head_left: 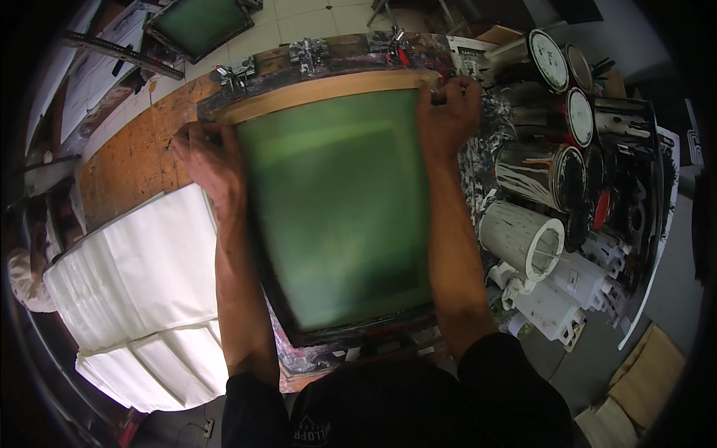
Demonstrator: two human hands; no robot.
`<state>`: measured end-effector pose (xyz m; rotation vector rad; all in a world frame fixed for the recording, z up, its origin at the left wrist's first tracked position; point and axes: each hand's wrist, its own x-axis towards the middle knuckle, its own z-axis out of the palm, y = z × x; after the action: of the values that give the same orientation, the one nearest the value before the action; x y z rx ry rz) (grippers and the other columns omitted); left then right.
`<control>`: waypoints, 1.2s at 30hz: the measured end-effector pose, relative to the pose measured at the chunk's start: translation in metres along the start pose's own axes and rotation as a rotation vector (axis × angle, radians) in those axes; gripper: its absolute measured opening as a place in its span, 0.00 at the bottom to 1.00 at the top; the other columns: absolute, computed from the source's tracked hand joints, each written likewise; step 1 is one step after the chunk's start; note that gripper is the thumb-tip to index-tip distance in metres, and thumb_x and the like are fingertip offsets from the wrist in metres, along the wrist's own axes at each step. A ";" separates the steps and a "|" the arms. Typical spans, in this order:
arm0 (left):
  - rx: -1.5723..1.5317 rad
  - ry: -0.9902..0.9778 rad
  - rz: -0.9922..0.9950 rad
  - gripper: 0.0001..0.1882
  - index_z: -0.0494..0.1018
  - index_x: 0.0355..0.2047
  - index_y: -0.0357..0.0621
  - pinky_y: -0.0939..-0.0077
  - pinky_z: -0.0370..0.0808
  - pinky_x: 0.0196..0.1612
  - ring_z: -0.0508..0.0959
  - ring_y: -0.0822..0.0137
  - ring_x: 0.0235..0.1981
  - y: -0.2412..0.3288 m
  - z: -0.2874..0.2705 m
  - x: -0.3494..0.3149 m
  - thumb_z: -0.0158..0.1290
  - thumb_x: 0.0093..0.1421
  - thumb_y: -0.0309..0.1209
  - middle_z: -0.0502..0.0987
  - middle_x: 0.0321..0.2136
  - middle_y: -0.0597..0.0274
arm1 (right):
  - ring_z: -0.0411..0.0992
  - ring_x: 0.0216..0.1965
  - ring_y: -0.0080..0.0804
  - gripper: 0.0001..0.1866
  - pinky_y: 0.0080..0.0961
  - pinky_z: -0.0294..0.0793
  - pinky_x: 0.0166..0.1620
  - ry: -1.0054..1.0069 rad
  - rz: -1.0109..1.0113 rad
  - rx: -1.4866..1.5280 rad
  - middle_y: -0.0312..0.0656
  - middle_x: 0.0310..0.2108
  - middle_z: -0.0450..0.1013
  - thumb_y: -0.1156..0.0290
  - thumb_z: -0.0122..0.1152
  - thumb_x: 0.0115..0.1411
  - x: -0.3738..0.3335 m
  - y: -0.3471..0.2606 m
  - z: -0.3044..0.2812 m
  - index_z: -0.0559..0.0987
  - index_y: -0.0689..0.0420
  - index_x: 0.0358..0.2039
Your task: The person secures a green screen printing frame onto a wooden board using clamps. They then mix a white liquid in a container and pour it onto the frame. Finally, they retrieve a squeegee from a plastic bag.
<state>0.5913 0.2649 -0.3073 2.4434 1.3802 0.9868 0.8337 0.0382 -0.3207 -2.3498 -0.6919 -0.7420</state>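
A screen printing frame [336, 201] with green mesh and dark edges lies in front of me over the worktable. A strip of brown tape [328, 91] runs along its far side. My left hand [213, 160] is at the far left corner, fingers curled in at the frame's edge. At the far right corner, my right hand [448, 116] is closed round the edge, fingers bent. Just beyond the frame's far side sit several metal hinge clamps [309, 54]. The fingertips of both hands are partly hidden.
White fabric or sheets [142, 261] are stacked at the left, beside a bare wooden board [134, 168]. Paint-smeared cans [538, 175], a whitish tub [520, 237] and white plastic bottles [549, 310] crowd the right. Another green screen [198, 26] stands beyond the table.
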 end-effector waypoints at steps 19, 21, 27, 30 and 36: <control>-0.010 -0.064 0.028 0.08 0.77 0.35 0.35 0.45 0.68 0.55 0.70 0.42 0.50 -0.005 0.005 0.000 0.63 0.59 0.26 0.70 0.43 0.42 | 0.75 0.42 0.49 0.20 0.47 0.76 0.44 -0.080 -0.008 -0.093 0.46 0.43 0.70 0.68 0.78 0.49 0.001 -0.002 0.000 0.79 0.62 0.38; 0.000 -0.058 0.047 0.07 0.77 0.36 0.35 0.45 0.68 0.54 0.70 0.42 0.49 -0.006 0.007 0.000 0.62 0.59 0.25 0.70 0.43 0.42 | 0.75 0.43 0.49 0.20 0.46 0.75 0.45 -0.098 0.002 -0.106 0.46 0.43 0.70 0.67 0.78 0.50 0.001 -0.002 0.002 0.80 0.63 0.40; 0.063 -0.022 0.078 0.09 0.75 0.40 0.38 0.44 0.68 0.50 0.70 0.43 0.45 -0.011 0.011 0.000 0.60 0.59 0.23 0.70 0.41 0.43 | 0.75 0.45 0.50 0.20 0.48 0.75 0.47 -0.136 -0.014 -0.145 0.47 0.45 0.70 0.65 0.75 0.55 0.002 -0.006 0.002 0.80 0.65 0.43; 0.042 0.061 0.217 0.12 0.71 0.42 0.38 0.44 0.67 0.48 0.70 0.44 0.43 -0.022 0.020 -0.004 0.59 0.59 0.23 0.70 0.39 0.44 | 0.75 0.46 0.50 0.20 0.49 0.74 0.49 -0.200 0.017 -0.175 0.47 0.46 0.71 0.64 0.74 0.55 0.004 -0.010 -0.004 0.80 0.64 0.43; 0.077 0.009 0.049 0.25 0.68 0.52 0.32 0.44 0.65 0.52 0.69 0.43 0.49 -0.003 0.006 -0.003 0.62 0.56 0.26 0.71 0.46 0.41 | 0.75 0.48 0.48 0.19 0.49 0.75 0.49 -0.204 0.056 -0.186 0.46 0.46 0.71 0.63 0.76 0.54 0.004 -0.011 -0.004 0.82 0.60 0.41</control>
<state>0.5924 0.2651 -0.3146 2.5434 1.3926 0.9743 0.8283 0.0440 -0.3115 -2.6304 -0.6641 -0.5682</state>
